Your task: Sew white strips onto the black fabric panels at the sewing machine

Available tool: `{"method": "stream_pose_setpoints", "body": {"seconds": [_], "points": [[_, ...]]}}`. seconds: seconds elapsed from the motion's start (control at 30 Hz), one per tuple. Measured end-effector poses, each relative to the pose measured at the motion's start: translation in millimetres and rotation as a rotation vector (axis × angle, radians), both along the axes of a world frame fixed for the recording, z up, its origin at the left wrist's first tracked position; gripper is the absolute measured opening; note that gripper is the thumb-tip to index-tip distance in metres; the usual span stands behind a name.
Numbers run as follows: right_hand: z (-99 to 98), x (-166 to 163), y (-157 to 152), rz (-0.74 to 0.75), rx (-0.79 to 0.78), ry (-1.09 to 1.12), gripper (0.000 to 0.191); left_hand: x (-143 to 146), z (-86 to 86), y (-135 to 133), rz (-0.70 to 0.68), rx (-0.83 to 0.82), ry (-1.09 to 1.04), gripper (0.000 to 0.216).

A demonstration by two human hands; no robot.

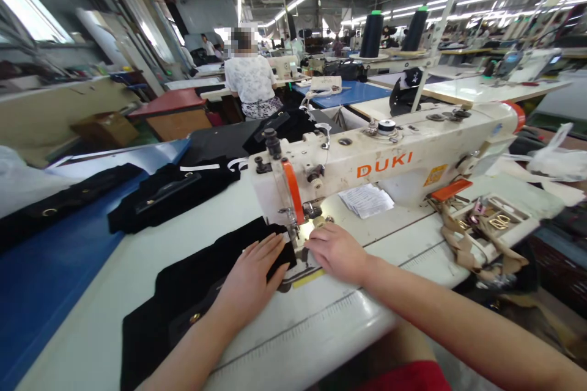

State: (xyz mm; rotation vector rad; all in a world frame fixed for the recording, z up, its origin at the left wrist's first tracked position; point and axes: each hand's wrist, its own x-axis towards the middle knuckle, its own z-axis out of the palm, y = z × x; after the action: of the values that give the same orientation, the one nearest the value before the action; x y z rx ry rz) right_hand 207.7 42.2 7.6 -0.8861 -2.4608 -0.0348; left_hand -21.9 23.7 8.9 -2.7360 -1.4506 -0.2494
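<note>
My left hand (pixel 257 266) lies flat on a black fabric piece (pixel 183 281), its fingers stretched towards the needle area of the white sewing machine (pixel 330 165). A small white tab (pixel 287 237) shows at the fabric's edge by those fingertips. My right hand (pixel 337 252) is closed, with bent fingers pressed together just right of the presser foot (pixel 298 244). Whatever those fingers pinch, if anything, is hidden. Behind it, a stack of white printed labels (pixel 365 200) rests on the machine bed. A gold-coloured fitting (pixel 195 318) shows on the black fabric near my left forearm.
More black pieces (pixel 177 189) lie to the left, partly over a blue surface (pixel 68 275). At the right, a tray (pixel 493 226) holds metal fittings, with tan strips beside it. A person in a patterned shirt (pixel 250 85) sits beyond. Thread cones (pixel 371 35) stand behind the machine.
</note>
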Motion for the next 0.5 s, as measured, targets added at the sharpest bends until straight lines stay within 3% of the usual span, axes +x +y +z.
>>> {"method": "stream_pose_setpoints", "body": {"seconds": [0.1, 0.2, 0.27, 0.4, 0.47, 0.5], "points": [[-1.4, 0, -2, 0.034, 0.012, 0.061, 0.015, -15, 10.2, -29, 0.021, 0.075, 0.020, 0.055], [-2.4, 0, -5, 0.053, 0.003, 0.089, 0.017, -34, 18.6, -64, 0.154, 0.247, -0.019, 0.078], [-2.3, 0, -7, 0.071, -0.007, 0.101, 0.017, -51, 15.9, -88, 0.214, 0.267, -0.017, 0.086], [-1.9, -1, -10, 0.092, -0.028, 0.125, 0.018, -102, -1.5, -119, 0.224, 0.095, 0.075, 0.057], [-1.9, -1, -10, 0.102, -0.043, 0.135, 0.018, -136, 4.7, -113, 0.371, 0.013, 0.063, 0.047], [-1.9, -2, -10, 0.105, -0.050, 0.140, 0.018, -154, 15.7, -102, 0.455, -0.022, 0.040, 0.045]]}}
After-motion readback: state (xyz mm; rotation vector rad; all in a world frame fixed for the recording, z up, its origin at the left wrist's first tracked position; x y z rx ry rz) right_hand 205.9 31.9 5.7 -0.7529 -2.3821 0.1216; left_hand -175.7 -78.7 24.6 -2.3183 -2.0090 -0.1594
